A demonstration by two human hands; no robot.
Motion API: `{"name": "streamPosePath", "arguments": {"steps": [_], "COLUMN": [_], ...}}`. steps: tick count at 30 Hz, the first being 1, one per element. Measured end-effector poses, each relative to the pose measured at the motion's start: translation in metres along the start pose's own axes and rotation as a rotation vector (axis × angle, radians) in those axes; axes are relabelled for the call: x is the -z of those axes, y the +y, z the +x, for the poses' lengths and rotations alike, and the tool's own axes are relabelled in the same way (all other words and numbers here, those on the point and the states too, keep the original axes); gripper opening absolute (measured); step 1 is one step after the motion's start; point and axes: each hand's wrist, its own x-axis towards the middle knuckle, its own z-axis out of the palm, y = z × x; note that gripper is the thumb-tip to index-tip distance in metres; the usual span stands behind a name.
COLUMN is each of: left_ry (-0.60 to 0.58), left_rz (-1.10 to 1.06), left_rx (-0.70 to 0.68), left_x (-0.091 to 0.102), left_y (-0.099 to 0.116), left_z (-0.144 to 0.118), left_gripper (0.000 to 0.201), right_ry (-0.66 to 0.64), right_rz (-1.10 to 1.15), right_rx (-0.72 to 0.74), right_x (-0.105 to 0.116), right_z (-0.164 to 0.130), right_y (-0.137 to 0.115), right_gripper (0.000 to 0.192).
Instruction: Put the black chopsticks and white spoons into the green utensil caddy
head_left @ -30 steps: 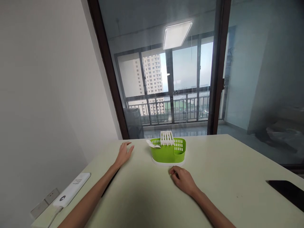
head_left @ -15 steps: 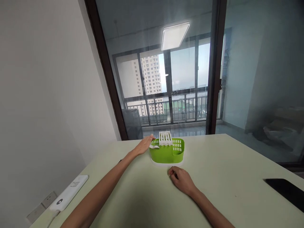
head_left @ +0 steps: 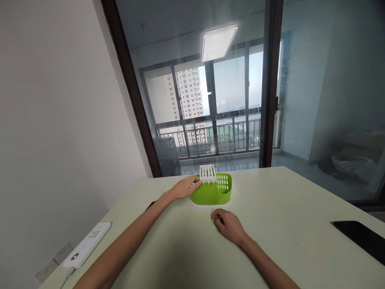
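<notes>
A green basket (head_left: 207,194) with slotted upper sides stands on a white base near the far edge of the table. Over its front rim sits a white slatted rack (head_left: 207,173). My left hand (head_left: 184,188) is at the basket's left end, thumb in front and fingers curled at the rim, closed around a small white spoon-like piece that it mostly hides. Closer to me, my right hand (head_left: 229,224) rests on the table in a loose fist, just in front of the basket and apart from it. Nothing shows in its fingers.
On the left of the pale table (head_left: 270,200) lies a white power bank (head_left: 90,243) with a cable. A black flat object (head_left: 362,239) lies at the right. Something small and black (head_left: 150,206) is partly behind my left forearm. A glass door stands beyond the table.
My left hand has moved slightly right and down from beside the basket's rim, and its fingers have closed on the white spoon-like piece. The right hand stays in place; the view shifts slightly.
</notes>
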Motion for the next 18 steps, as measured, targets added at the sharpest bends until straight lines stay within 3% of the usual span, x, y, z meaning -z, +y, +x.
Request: {"name": "streamPosePath", "arguments": {"steps": [6,18], "left_ry": [0.074,0.169], "left_rz": [0.353,0.391], "left_rx": [-0.190,-0.075], "left_x": [-0.006,-0.010], "left_y": [-0.006,-0.021], "left_z": [-0.005,0.027], "left_gripper": [0.033,0.035], "right_ry": [-0.007,-0.009], "right_rz": [-0.005,0.001], "right_rx": [-0.014,-0.018], "right_x": [0.000,0.004], "right_z": [0.001,-0.001], "right_y": [0.001,0.000], "right_gripper": [0.021,0.022]}}
